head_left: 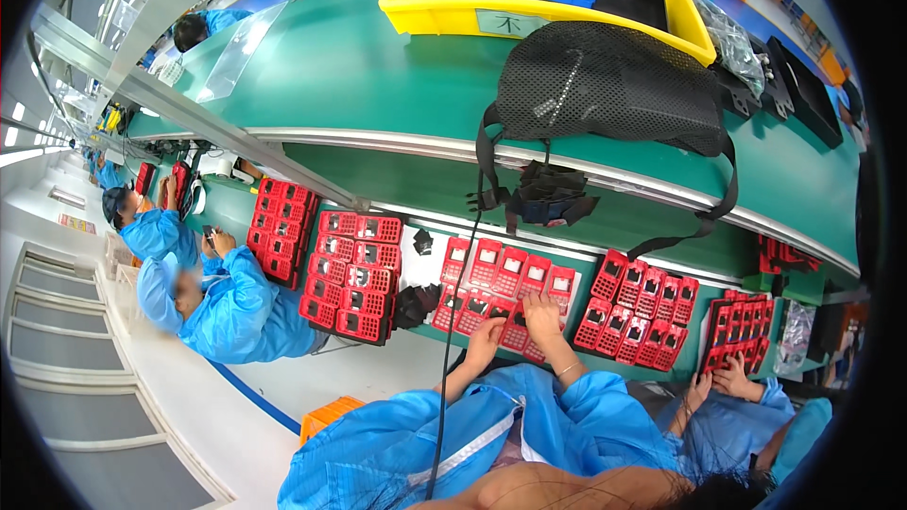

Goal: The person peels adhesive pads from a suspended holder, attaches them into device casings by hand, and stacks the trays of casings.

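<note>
Red keypad housings (pixel 507 274) are spread beneath and beyond the fingers (pixel 540 307) of the left hand (pixel 485 343) and right hand (pixel 545 323); whether either is closed on one cannot be told (fingertip contact is hidden).

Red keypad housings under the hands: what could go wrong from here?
1. The housings lie close together, so the right hand might nudge neighbours out of line.
2. The black cable crosses the view near the left hand; it could snag.
3. The black mesh bag has straps dangling off the upper shelf; something might catch them.
</note>
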`<act>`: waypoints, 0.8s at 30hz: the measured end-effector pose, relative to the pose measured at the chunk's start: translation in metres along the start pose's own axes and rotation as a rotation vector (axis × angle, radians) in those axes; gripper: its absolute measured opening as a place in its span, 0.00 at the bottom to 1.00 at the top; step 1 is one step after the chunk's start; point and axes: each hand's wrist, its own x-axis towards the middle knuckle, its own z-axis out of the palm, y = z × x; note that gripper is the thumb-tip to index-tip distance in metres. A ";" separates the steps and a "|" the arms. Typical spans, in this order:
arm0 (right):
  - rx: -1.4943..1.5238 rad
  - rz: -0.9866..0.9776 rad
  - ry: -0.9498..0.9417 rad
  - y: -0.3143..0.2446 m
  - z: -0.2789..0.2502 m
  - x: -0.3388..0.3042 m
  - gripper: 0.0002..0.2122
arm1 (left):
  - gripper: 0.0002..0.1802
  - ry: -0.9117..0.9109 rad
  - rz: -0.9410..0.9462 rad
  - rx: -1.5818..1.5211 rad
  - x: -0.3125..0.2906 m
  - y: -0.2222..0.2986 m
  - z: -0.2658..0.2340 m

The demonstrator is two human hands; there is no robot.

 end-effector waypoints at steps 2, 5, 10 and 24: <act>-0.022 -0.016 -0.046 0.002 0.002 0.003 0.05 | 0.13 0.060 0.178 0.201 0.006 0.007 -0.003; -0.049 -0.030 -0.106 0.002 0.003 -0.001 0.05 | 0.13 0.002 0.226 0.250 0.016 -0.002 0.004; 0.070 -0.031 0.007 0.004 -0.006 0.004 0.07 | 0.13 0.022 0.123 0.165 0.024 -0.019 0.004; 0.637 0.184 0.396 -0.003 -0.083 0.035 0.20 | 0.27 -0.309 -0.072 -0.120 0.041 0.043 0.013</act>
